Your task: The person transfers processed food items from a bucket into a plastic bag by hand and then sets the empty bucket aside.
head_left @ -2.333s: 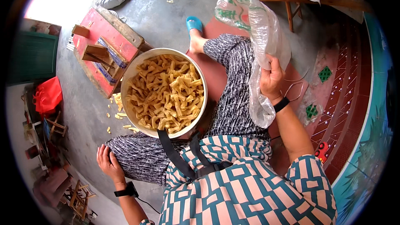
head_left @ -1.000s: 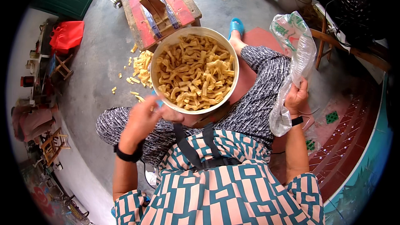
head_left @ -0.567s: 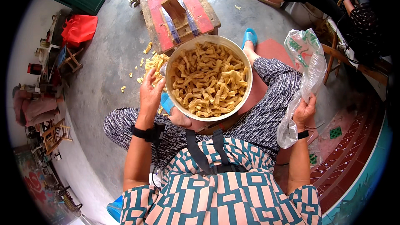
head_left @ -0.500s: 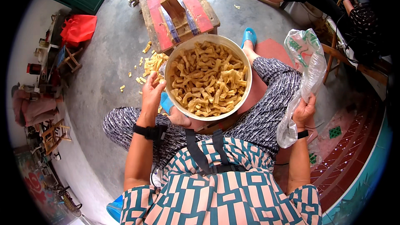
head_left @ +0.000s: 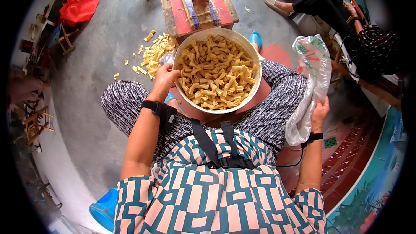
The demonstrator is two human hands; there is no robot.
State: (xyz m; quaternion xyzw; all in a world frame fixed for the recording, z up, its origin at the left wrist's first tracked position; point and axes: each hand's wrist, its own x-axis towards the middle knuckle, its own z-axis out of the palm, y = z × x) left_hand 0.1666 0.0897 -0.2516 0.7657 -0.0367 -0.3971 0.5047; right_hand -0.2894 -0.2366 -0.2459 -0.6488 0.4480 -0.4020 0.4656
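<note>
A round whitish bucket stands between my knees, filled nearly to the rim with yellow-brown bow-shaped pieces pinched in at the middle. At its left edge my left hand is closed over the rim, thumb on the inner side and the other fingers partly hidden outside. Off to the right, my right hand grips a clear plastic bag with green and red print. The bag hangs over my right thigh, puffed out at its far end and crumpled near my wrist.
Beyond the bucket is a worn red-topped bench with a wooden jig on it. Loose yellow pieces lie on the floor at its left. A seated person's legs reach in at the upper right. A blue tub stands behind at left.
My left hand has moved from beside the bucket onto its left rim. The right hand still holds the plastic bag, now slightly lower. The whole view has shifted a little.
</note>
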